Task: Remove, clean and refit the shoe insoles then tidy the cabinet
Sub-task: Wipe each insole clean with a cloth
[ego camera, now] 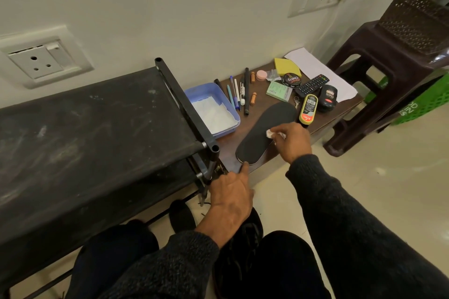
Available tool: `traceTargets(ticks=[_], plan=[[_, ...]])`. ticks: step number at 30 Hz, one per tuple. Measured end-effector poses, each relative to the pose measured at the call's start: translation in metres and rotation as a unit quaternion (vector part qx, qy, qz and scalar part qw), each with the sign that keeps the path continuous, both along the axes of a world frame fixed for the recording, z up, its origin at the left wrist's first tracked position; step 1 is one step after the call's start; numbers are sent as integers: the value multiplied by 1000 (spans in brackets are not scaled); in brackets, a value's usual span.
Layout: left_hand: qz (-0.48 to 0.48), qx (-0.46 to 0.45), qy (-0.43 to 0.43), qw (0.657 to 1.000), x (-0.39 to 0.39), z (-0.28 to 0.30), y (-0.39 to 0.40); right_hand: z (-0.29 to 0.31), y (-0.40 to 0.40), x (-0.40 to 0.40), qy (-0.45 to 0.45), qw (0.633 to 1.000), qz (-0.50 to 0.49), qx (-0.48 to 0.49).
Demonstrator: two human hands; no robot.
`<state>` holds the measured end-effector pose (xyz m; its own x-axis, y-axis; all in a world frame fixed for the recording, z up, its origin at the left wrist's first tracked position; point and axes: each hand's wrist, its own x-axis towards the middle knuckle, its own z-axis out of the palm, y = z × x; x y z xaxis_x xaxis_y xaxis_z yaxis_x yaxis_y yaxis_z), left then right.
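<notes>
A black shoe insole (262,131) lies flat on a low brown wooden stand (229,147), heel end toward me. My left hand (230,194) presses a straight finger on the insole's near end. My right hand (291,141) pinches a small white wad of tissue (270,133) against the insole's middle. A black shoe (245,233) sits on the floor between my knees, partly hidden by my left arm. The dusty black fabric shoe rack (92,138) stands to the left.
On the stand lie a blue tray (206,91) with white tissue, several pens (237,94), two polish bottles (308,109), a polish tin (290,79), a remote (312,85) and papers. Dark brown plastic stools (393,60) and a green crate (422,104) stand at the right.
</notes>
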<state>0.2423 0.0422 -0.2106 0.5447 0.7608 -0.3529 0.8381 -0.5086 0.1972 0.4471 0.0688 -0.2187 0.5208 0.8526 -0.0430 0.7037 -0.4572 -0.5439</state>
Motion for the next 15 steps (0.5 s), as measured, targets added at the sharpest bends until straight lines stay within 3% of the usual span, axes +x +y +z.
traceTargets(ticks=[6,11,13,15], plan=[[7,-6,-22,1000,-1,-1,2,-22,3,-17,-62,998,10,-29],[11,-3,-51,999,1,2,2,-24,-16,-60,-88,989,116,-8],[11,2,-50,999,1,3,0,-15,-15,-61,-45,986,155,-32],[10,6,-50,999,2,2,-1,-2,-5,-53,57,988,136,-55]])
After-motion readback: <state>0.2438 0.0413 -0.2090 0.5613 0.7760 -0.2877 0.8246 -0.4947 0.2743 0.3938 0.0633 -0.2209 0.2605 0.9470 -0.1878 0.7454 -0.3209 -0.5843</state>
